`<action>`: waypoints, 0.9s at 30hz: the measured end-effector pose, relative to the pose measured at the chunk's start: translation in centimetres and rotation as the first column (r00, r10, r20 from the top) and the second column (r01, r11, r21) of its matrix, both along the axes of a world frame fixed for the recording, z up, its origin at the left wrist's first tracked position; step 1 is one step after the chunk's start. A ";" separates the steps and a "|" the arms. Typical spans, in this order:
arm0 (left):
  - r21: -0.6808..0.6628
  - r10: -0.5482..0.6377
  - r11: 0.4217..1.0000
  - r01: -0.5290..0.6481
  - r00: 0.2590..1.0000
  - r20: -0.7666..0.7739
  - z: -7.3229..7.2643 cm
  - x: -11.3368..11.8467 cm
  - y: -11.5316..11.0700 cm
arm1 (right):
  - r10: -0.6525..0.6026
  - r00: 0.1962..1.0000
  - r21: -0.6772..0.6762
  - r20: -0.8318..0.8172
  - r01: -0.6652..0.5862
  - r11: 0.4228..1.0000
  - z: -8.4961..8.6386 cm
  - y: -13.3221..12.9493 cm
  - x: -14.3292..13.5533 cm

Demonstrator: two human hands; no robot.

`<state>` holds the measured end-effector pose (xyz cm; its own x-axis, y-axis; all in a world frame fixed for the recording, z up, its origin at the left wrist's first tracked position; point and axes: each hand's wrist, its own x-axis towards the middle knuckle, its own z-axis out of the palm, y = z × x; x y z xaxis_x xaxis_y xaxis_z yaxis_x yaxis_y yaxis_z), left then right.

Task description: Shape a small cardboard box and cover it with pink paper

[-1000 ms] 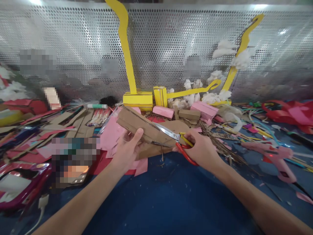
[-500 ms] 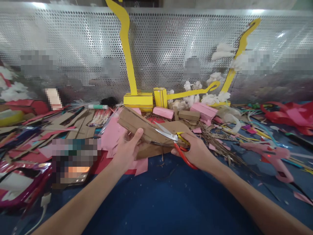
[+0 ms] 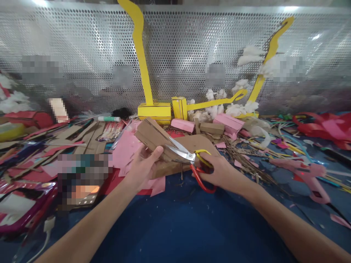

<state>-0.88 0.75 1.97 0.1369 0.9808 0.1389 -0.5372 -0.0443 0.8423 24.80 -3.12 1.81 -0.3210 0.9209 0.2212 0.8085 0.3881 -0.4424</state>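
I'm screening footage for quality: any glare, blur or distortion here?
Head view: white glare spots the top of the perforated metal panel, and the scissors' blades shine; head view: red strips at far right look soft; head view: corners seem stretched, perhaps by a wide lens; head view: pixelation masks several patches.

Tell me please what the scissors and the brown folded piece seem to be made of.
Scissors: the blades look like polished steel, from their bright shine; the handles, evenly red and yellow, probably plastic. Brown folded piece: likely matte cardboard, dull and creased.
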 end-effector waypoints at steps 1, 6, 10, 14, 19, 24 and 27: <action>0.003 -0.003 1.000 0.003 1.000 -0.003 0.0 0.0 -0.1 | -0.002 1.000 0.006 0.003 0.002 1.000 -0.1 0.1 0.1; -0.012 -0.043 0.999 0.043 0.999 -0.015 -0.1 0.2 -0.3 | -0.019 1.000 0.041 -0.019 0.020 0.999 -0.8 0.5 0.4; -0.016 -0.030 0.999 0.030 0.999 -0.024 -0.3 0.1 -0.2 | -0.060 0.996 0.126 -0.071 0.069 0.990 -0.7 0.6 0.1; -0.012 0.006 1.000 -0.008 0.995 -0.102 -0.6 0.0 0.1 | -0.050 0.998 0.153 -0.026 0.053 0.987 -0.2 0.1 -0.3; 0.028 0.040 0.999 -0.035 0.979 -0.201 -1.2 -0.1 0.5 | 0.064 0.997 0.103 -0.039 -0.060 0.993 0.2 -0.4 -0.6; 0.061 0.042 0.998 -0.028 0.969 -0.242 -1.9 -0.5 0.8 | 0.074 0.996 -0.024 -0.052 -0.075 0.997 0.1 -0.2 -0.5; 0.080 0.044 0.996 -0.027 0.973 -0.227 -1.9 -0.6 0.9 | 0.049 0.997 -0.040 -0.054 -0.051 0.998 0.1 -0.1 -0.4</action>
<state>-1.52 1.67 0.02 0.1390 0.9734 0.1819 -0.3281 -0.1280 0.9359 24.42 -3.20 1.94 -0.3559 0.9127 0.2009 0.7634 0.4079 -0.5009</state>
